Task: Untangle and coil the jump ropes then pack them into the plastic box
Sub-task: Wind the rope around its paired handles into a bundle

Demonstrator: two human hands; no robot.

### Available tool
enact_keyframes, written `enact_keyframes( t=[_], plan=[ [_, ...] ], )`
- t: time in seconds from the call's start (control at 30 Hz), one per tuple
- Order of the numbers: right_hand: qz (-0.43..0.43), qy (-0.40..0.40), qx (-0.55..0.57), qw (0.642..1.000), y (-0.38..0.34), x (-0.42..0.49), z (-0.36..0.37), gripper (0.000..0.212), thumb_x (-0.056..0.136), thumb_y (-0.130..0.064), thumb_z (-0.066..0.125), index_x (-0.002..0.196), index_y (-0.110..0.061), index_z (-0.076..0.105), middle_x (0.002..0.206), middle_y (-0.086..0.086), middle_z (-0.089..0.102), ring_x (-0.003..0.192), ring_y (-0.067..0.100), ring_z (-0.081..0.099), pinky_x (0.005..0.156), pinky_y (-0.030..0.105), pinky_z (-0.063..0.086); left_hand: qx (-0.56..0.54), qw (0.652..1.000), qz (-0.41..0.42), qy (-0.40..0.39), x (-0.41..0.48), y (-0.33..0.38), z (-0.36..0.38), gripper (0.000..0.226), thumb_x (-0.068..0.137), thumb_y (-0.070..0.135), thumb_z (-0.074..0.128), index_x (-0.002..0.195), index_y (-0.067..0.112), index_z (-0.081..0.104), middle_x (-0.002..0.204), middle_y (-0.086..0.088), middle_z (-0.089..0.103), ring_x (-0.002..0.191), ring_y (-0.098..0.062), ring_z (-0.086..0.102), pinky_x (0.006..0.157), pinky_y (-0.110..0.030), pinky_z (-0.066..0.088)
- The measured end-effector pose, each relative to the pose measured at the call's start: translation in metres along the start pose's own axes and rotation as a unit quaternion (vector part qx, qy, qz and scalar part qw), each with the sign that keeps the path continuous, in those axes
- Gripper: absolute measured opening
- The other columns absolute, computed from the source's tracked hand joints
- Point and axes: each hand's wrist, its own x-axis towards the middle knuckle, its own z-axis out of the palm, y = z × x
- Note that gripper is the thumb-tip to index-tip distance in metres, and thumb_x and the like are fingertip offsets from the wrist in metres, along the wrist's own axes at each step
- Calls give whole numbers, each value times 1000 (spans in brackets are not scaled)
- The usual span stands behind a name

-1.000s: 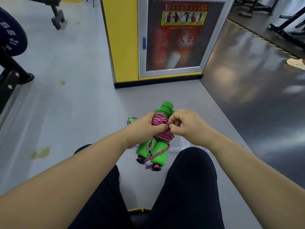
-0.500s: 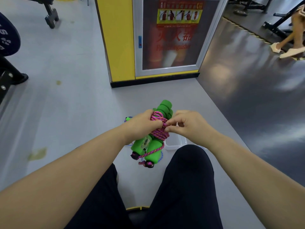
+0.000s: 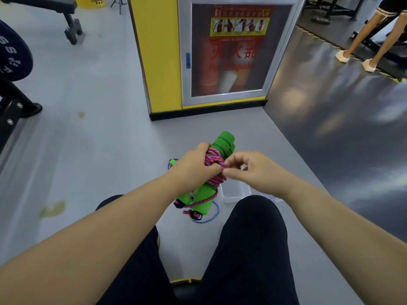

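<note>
Since a second ago the right hand (image 3: 253, 172) pulls slightly away, pinching the end of the pink rope (image 3: 214, 160). The left hand (image 3: 193, 170) grips the green handles (image 3: 224, 143), above the plastic box (image 3: 234, 191). If the pinch slips, the wraps can loosen.

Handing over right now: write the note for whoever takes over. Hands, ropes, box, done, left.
Left hand grips the green handles, pink rope wound round them.
Right hand pinches the pink rope at the wraps.
Plastic box on the floor below the right hand, partly hidden.
Blue rope lies loose on the floor.
Done: pink rope nearly coiled.
Left: secure its end, pack it, then coil and pack the blue rope.
</note>
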Motion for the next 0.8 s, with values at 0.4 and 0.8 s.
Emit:
enact_keyframes(
  t=[0.4, 0.8],
  plan=[
    [-180, 248, -330, 893, 12, 6, 26, 25, 84, -20, 44, 72, -2, 56, 71, 12, 54, 62, 26, 52, 60, 28, 39, -34, 996, -22, 77, 6, 13, 11, 34, 89, 24, 53, 119, 11, 44, 95, -5, 59, 85, -23, 56, 77, -37, 49],
    [-81, 199, -216, 952, 9, 0, 22, 14, 91, -15, 52, 85, -3, 52, 71, 5, 50, 62, 20, 40, 55, 28, 28, -20, 997, -11, 77, 8, 10, 15, 38, 89, 25, 52, 124, 12, 42, 95, -5, 58, 82, -22, 54, 71, -35, 47]
  ],
)
